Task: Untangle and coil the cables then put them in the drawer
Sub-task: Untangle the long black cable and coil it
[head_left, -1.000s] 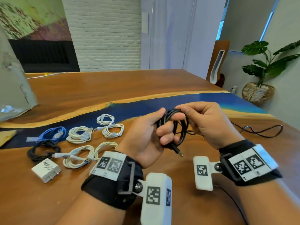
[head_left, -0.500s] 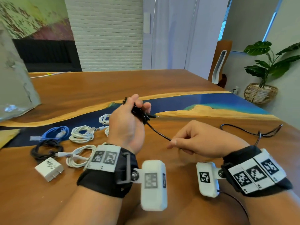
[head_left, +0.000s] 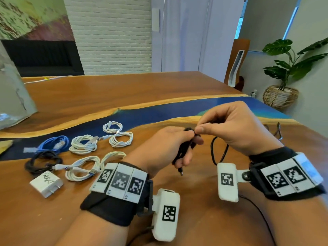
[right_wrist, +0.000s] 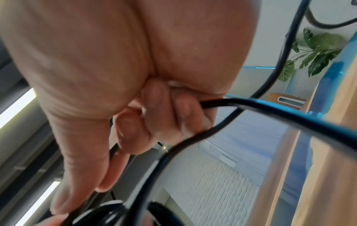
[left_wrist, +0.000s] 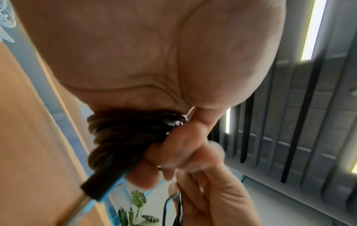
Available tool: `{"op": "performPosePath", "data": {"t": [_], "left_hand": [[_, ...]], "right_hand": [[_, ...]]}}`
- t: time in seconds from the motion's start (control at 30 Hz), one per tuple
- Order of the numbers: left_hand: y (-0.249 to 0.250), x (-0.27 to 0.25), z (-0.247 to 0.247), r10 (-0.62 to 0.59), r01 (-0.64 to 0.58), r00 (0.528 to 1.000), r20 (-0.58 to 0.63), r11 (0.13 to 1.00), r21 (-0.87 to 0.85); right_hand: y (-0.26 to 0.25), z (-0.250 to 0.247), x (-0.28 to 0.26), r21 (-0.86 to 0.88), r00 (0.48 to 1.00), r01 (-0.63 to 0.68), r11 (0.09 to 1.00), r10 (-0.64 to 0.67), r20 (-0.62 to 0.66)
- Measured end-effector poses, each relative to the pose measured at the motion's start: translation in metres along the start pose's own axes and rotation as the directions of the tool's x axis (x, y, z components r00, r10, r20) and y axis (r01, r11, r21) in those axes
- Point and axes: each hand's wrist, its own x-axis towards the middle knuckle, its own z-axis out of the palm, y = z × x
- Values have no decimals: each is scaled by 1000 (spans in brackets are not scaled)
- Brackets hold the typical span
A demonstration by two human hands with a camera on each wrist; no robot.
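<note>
Right hand [head_left: 236,128] risen to left hand [head_left: 165,148], both gripping black cable [head_left: 183,150], coil mostly hidden

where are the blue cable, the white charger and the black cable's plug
blue cable [head_left: 53,143], head view, middle of its coil
white charger [head_left: 45,182], head view, its top face
black cable's plug [head_left: 180,172], head view, its hanging tip

Table [head_left: 110,96]: polished wood, warm brown, slight sheen; glossy blue resin strip [head_left: 159,112] through it, light raw-wood edging.
Black cable [head_left: 184,148] in left hand [head_left: 159,148]: smooth rubbery jacket, semi-gloss; plug end [left_wrist: 96,188] matt black plastic, bright metal tip.
White cables [head_left: 83,144]: look braided, matt, though too small to be sure.
Blue cable [head_left: 53,144]: smooth plastic jacket.
Charger [head_left: 46,183]: white glossy plastic, metal prongs.
Wrist straps [head_left: 113,208]: black matt cloth; white plastic modules.
Basket [head_left: 280,96]: woven wicker.
</note>
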Motion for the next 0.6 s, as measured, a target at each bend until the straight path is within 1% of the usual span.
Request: {"op": "performPosePath", "data": {"t": [0.07, 0.13, 0.17, 0.23, 0.3, 0.37, 0.47, 0.5, 0.53, 0.6], "left_hand": [[-4, -1, 0, -15, 28, 996, 90, 988, -153], [-6, -2, -2, -10, 64, 984, 179, 953, -296], [-6, -3, -3, 3, 69, 978, 209, 939, -338], [-8, -3, -3, 32, 52, 977, 209, 922, -384], [-8, -2, -2, 59, 14, 986, 153, 900, -436], [-6, 0, -2, 91, -28, 992, 87, 831, -555], [1, 3, -11, 142, -115, 989, -29, 647, -754], [3, 2, -15, 153, -151, 985, -73, 589, -794], [3, 2, -19, 158, -179, 981, -111, 535, -825], [2, 2, -25, 154, -227, 972, -176, 434, -872]], "right_hand": [[0, 2, 1, 42, 1000, 6, 999, -6, 4], [0, 5, 1, 110, 1000, 2, 994, -1, -11], [0, 8, 2, 139, 1000, -3, 990, 4, -11], [1, 13, 3, 184, 999, -33, 982, 33, 0], [3, 15, 4, 208, 995, -104, 973, 99, 34], [9, 13, 4, 139, 982, -180, 974, 170, 80], [19, 10, 2, -81, 959, -244, 966, 253, 131], [20, 11, 2, -111, 953, -255, 961, 269, 143], [19, 12, 2, -110, 950, -259, 959, 274, 150], [17, 14, 4, -46, 951, -273, 961, 277, 139]]}}
